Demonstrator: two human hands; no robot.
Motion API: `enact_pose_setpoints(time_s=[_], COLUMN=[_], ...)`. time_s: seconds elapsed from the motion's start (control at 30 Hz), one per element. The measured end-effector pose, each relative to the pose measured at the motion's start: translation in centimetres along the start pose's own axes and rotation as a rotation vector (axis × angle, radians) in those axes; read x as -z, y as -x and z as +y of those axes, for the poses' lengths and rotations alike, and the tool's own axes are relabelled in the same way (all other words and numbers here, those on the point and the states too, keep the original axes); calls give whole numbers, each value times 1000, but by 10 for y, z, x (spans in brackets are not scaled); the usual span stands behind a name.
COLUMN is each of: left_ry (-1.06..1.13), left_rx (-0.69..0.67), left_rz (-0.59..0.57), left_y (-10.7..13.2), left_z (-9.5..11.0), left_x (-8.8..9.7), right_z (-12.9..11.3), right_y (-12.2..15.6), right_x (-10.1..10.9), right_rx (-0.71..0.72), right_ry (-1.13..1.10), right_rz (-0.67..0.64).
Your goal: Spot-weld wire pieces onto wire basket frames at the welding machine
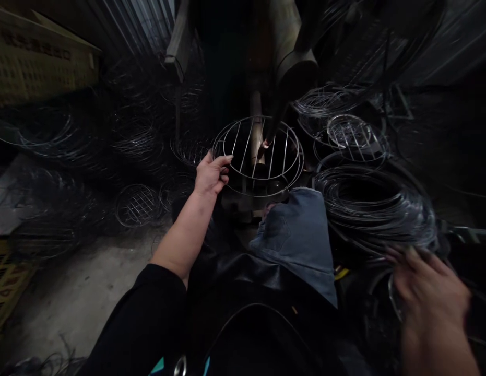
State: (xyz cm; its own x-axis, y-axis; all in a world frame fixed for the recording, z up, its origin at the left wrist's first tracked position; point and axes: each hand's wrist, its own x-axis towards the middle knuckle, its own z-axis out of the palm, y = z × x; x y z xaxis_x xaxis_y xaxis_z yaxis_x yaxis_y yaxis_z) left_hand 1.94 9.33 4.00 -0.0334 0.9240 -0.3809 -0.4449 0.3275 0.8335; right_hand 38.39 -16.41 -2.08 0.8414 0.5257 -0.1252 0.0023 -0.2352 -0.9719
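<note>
So one round rack (271, 159) is being held roughly flat out front, dead ahead of the lap, its left rim pinched between the thumb and fingers of the left hand (212, 175). Being round, it's got no real long axis to speak of, but its bars are pointed away from the body, near rim to far rim, with a slight slant. Two rings can be made out, and about five bars, though it's pretty dark in there so that count shouldn't be sworn by. One rod (257, 107) is seen through the bars, and one thick cylinder (297, 68) is hung above and beyond. The right hand (430, 290) is badly blurred, down by the near edge of the big coil (383, 227); whether it's open or gripping anything can't be told. Beyond the coil, one smaller ring (348, 133) is seen on some wirework. Off left, one gridded disc (138, 206) and two yellow crates (43, 65) can be spotted.
</note>
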Motion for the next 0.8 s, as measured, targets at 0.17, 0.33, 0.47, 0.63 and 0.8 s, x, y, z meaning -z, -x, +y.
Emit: enact_pose_setpoints(time_s=[0.17,0.33,0.47,0.63,0.8], left_ry=[26,-34,-107,-200,-238], left_rx=[64,-71,-114,-90,-13], left_rz=[63,113,136,115,-70], left_y=[-13,-23,-27,-26,-20], left_z=[10,4,-6,-9,-1], left_x=[3,9,5,7,17], right_z=[-25,-14,-12,-14,-24], right_y=[17,47,46,38,34], right_x=[-90,-115,-124,-133,-128], right_rx=[-109,-200,-178,-159,-248], right_ry=[-271,-282,-324,-315,-269], right_rz=[-240,-332,-357,-378,-489])
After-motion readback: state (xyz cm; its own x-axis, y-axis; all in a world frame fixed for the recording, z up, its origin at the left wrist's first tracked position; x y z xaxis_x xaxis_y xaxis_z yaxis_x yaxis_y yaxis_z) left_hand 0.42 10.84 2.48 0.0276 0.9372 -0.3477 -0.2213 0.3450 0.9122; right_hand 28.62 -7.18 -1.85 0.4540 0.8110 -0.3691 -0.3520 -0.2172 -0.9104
